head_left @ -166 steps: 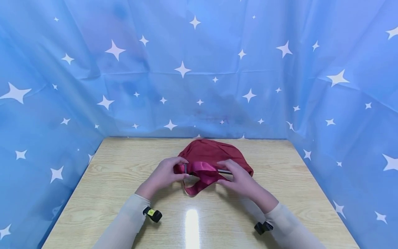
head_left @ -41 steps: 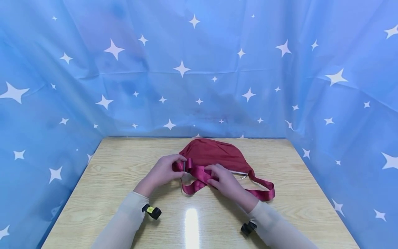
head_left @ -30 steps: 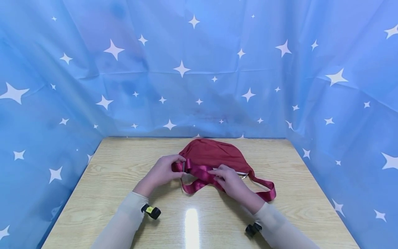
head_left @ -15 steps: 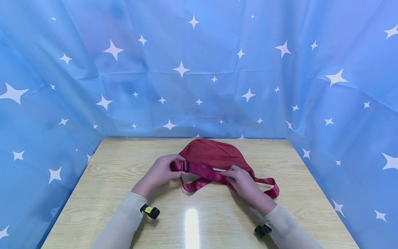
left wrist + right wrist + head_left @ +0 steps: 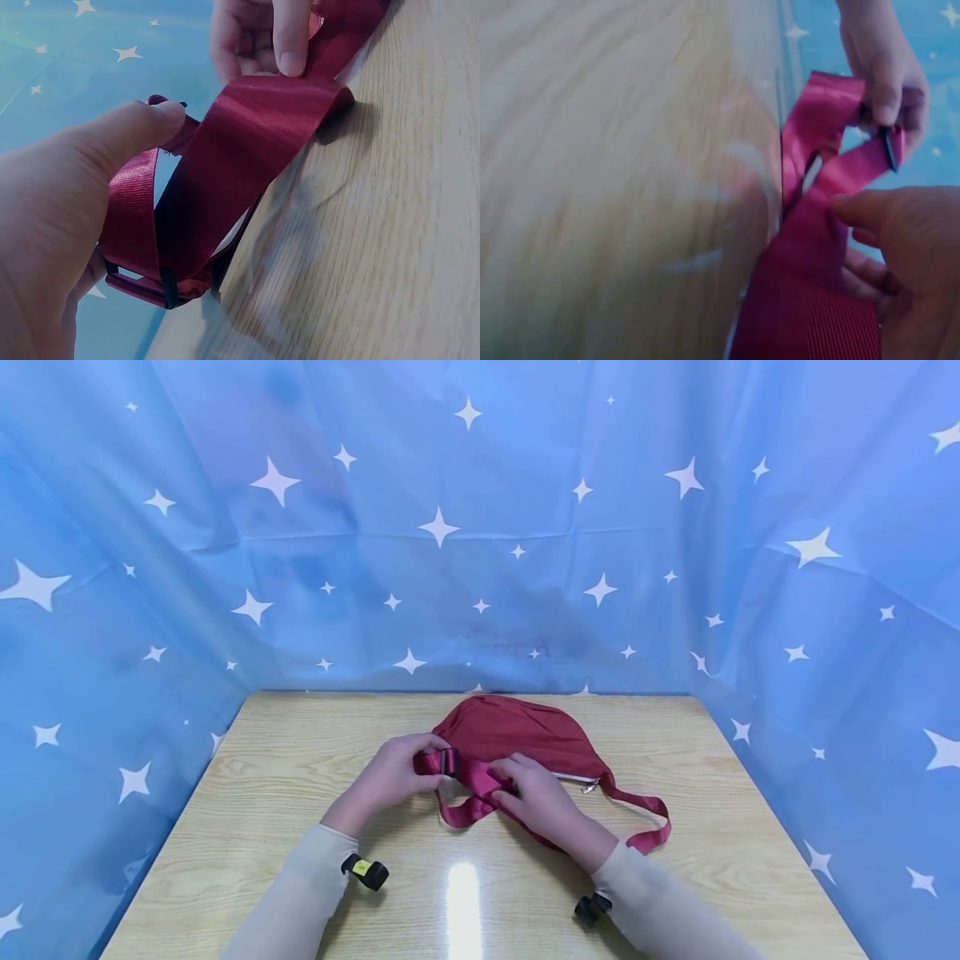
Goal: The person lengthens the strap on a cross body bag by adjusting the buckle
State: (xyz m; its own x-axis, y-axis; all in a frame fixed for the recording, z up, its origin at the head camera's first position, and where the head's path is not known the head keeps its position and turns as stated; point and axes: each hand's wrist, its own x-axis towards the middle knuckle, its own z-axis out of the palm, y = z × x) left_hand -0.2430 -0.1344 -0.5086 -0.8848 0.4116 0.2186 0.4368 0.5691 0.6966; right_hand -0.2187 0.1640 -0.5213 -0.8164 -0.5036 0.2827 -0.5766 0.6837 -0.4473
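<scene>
Starry curtain is hung behind the bag, before which the strap is pinched by left hand near buckle, presumably for steadiness, and by right hand.

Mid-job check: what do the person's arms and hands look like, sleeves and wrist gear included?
The left hand and right hand are ungloved. The left sleeve and right sleeve are long and off-white. The left wrist device is black with a yellow label; the right wrist device is black. No cables show.
</scene>
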